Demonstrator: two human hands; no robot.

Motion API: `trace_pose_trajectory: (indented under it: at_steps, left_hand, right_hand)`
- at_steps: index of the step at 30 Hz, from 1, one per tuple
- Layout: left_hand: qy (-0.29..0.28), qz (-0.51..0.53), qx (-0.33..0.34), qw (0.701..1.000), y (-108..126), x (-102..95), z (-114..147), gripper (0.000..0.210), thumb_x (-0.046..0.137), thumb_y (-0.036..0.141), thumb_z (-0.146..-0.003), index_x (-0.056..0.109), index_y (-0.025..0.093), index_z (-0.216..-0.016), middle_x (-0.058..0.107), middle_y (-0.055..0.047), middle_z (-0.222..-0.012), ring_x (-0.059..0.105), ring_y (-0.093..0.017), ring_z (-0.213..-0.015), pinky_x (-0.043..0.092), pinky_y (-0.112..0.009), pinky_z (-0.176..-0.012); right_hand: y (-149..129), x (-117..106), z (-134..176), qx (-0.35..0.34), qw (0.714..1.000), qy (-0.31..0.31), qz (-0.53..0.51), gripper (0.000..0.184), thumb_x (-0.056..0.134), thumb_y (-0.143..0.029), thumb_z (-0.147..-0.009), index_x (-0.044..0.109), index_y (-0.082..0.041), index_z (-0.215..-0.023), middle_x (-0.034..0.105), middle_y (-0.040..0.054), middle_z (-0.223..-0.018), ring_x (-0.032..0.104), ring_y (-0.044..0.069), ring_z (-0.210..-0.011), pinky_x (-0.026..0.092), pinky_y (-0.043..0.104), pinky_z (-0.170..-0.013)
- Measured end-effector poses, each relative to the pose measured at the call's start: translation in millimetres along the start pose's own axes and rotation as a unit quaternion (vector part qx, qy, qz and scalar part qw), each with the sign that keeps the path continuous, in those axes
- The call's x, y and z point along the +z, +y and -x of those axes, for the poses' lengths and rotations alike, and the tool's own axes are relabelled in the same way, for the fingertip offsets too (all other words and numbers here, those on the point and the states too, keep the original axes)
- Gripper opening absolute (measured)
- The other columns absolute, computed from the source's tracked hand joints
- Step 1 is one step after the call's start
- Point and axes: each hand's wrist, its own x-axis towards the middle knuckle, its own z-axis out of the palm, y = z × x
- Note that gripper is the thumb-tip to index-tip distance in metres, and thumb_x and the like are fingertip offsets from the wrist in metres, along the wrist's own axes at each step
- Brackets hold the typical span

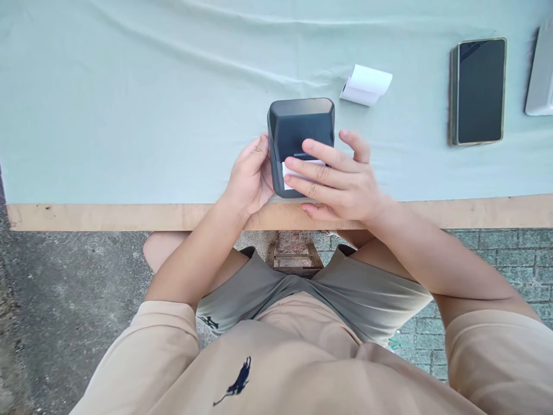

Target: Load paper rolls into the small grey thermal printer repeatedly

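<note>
At the near edge of the cloth-covered table (pixel 151 115), you have the dark device (pixel 298 127), probably stiff, fairly light and slick, gripped along its left side in your left hand (pixel 250 176), its flanks the safest hold, while your loosely spread right hand (pixel 345 181) partly covers thin, easily creased white paper (pixel 286 172).

- Dark-screened phone (pixel 481 92), back from the worktop's near edge (pixel 95 217)
- Pale grey object (pixel 542 78), partly in view, right of the phone
- Wooden frame (pixel 296 269) below the near edge
</note>
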Motion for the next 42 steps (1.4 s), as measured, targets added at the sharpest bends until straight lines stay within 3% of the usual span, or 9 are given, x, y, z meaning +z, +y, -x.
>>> trace_pose_trajectory:
  at_steps: [4, 8, 10, 17, 20, 23, 26, 37, 42]
  left_hand:
    - [0.008, 0.019, 0.002, 1.000, 0.2, 0.6, -0.6, 0.040, 0.042, 0.032, -0.114, 0.074, 0.019, -0.094, 0.081, -0.003, -0.094, 0.078, -0.019, -0.122, 0.064, -0.030, -0.103]
    - [0.009, 0.005, 0.027, 1.000, -3.1, -0.9, -4.1, 0.046, 0.036, 0.029, -0.115, 0.074, 0.018, -0.092, 0.077, -0.001, -0.085, 0.082, -0.016, -0.101, 0.068, -0.028, -0.091]
    - [0.010, -0.007, 0.035, 0.999, -5.0, -2.7, -5.6, 0.043, 0.039, 0.030, -0.115, 0.074, 0.019, -0.091, 0.077, -0.001, -0.085, 0.082, -0.018, -0.106, 0.068, -0.029, -0.094]
    - [-0.022, -0.031, 0.055, 0.998, -10.6, -11.8, -8.1, 0.031, 0.052, 0.037, -0.111, 0.074, 0.021, -0.096, 0.080, -0.002, -0.097, 0.078, -0.022, -0.124, 0.065, -0.034, -0.106]
    - [-0.021, -0.039, 0.046, 0.998, -11.1, -12.8, -7.2, 0.030, 0.053, 0.041, -0.111, 0.075, 0.023, -0.101, 0.082, -0.003, -0.101, 0.075, -0.025, -0.131, 0.066, -0.038, -0.109]
    - [-0.020, -0.034, 0.046, 0.998, -10.5, -12.4, -6.2, 0.029, 0.054, 0.042, -0.110, 0.075, 0.022, -0.107, 0.082, -0.005, -0.110, 0.076, -0.028, -0.131, 0.066, -0.043, -0.109]
    - [-0.028, -0.027, 0.044, 0.998, -9.4, -11.3, -5.8, 0.030, 0.051, 0.039, -0.111, 0.075, 0.021, -0.106, 0.083, -0.005, -0.110, 0.076, -0.027, -0.132, 0.067, -0.043, -0.109]
    - [-0.027, -0.035, 0.040, 0.998, -11.3, -12.6, -6.6, 0.032, 0.056, 0.047, -0.109, 0.075, 0.021, -0.107, 0.084, -0.007, -0.114, 0.076, -0.029, -0.130, 0.065, -0.044, -0.112]
    - [-0.029, -0.036, 0.052, 0.998, -12.7, -13.4, -8.5, 0.030, 0.055, 0.044, -0.109, 0.076, 0.022, -0.104, 0.082, -0.004, -0.098, 0.081, -0.025, -0.115, 0.069, -0.039, -0.098]
  right_hand:
    - [-8.9, -2.8, -4.1, -0.048, 0.998, 0.030, 0.024, 0.047, 0.062, -0.041, -0.103, 0.061, -0.033, -0.150, 0.076, -0.0040, -0.143, 0.069, 0.018, -0.139, 0.042, 0.036, -0.134]
    - [-8.4, -4.9, -13.5, -0.107, 0.990, 0.084, 0.017, 0.024, 0.057, -0.035, -0.104, 0.075, -0.028, -0.119, 0.085, -0.0004, -0.121, 0.080, 0.015, -0.117, 0.067, 0.033, -0.101]
    - [-8.9, -3.9, -16.6, -0.112, 0.989, 0.098, 0.010, 0.020, 0.057, -0.031, -0.104, 0.076, -0.027, -0.109, 0.086, -0.0005, -0.115, 0.082, 0.014, -0.109, 0.070, 0.032, -0.088]
    - [-10.4, 2.4, -16.4, -0.077, 0.985, 0.152, -0.003, 0.011, 0.067, -0.022, -0.097, 0.075, -0.029, -0.100, 0.086, -0.0037, -0.103, 0.082, 0.016, -0.097, 0.067, 0.034, -0.073]
    - [0.4, -2.8, -14.4, 0.002, 0.986, 0.167, -0.004, 0.023, 0.072, -0.038, -0.092, 0.073, -0.031, -0.114, 0.083, 0.0017, -0.110, 0.078, 0.025, -0.103, 0.067, 0.043, -0.083]
    - [15.4, -12.8, -11.0, 0.090, 0.991, 0.100, -0.022, 0.051, 0.077, -0.055, -0.087, 0.066, -0.037, -0.133, 0.073, 0.0089, -0.138, 0.070, 0.036, -0.128, 0.061, 0.056, -0.107]
    - [27.4, -19.9, -6.0, 0.126, 0.989, 0.040, -0.061, 0.059, 0.077, -0.062, -0.086, 0.061, -0.042, -0.139, 0.068, 0.0061, -0.145, 0.065, 0.038, -0.135, 0.056, 0.058, -0.116]
    - [34.3, -13.3, 1.1, 0.144, 0.985, 0.002, -0.096, 0.062, 0.075, -0.069, -0.083, 0.061, -0.043, -0.138, 0.066, 0.0057, -0.150, 0.061, 0.039, -0.139, 0.046, 0.061, -0.128]
    - [31.6, -13.8, -3.0, 0.108, 0.988, 0.049, -0.099, 0.063, 0.078, -0.060, -0.085, 0.059, -0.043, -0.142, 0.067, 0.0081, -0.145, 0.063, 0.038, -0.135, 0.051, 0.060, -0.124]
